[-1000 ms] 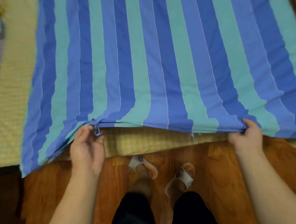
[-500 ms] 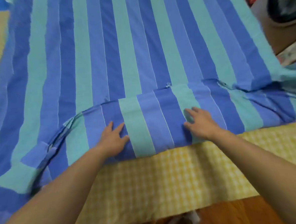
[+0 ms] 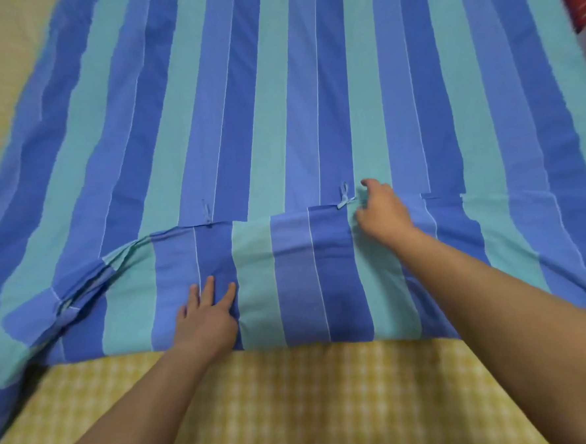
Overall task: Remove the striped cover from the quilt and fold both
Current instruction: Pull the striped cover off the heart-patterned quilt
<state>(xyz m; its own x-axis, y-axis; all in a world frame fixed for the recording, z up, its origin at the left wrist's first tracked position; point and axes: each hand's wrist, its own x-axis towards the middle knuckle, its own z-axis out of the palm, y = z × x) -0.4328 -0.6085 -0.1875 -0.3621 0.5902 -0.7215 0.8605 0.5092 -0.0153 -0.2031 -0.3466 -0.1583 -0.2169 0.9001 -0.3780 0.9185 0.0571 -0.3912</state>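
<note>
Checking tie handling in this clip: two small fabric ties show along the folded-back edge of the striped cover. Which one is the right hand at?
The right-side tie, the bow beside the right hand. The other tie lies farther left, beyond the left hand, untouched.

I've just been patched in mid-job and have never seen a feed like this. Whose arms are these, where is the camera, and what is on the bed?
There is no machine: a person works with two bare hands, and the one camera sits on their head, looking forward and down. The striped cover lies spread on a yellow checked sheet, its near edge folded back over itself. The left hand presses flat on that folded flap. The right hand reaches to the flap's far edge beside a small fabric tie, fingers curled; whether it has a grip on the cloth is unclear. A second tie sits farther left.
</note>
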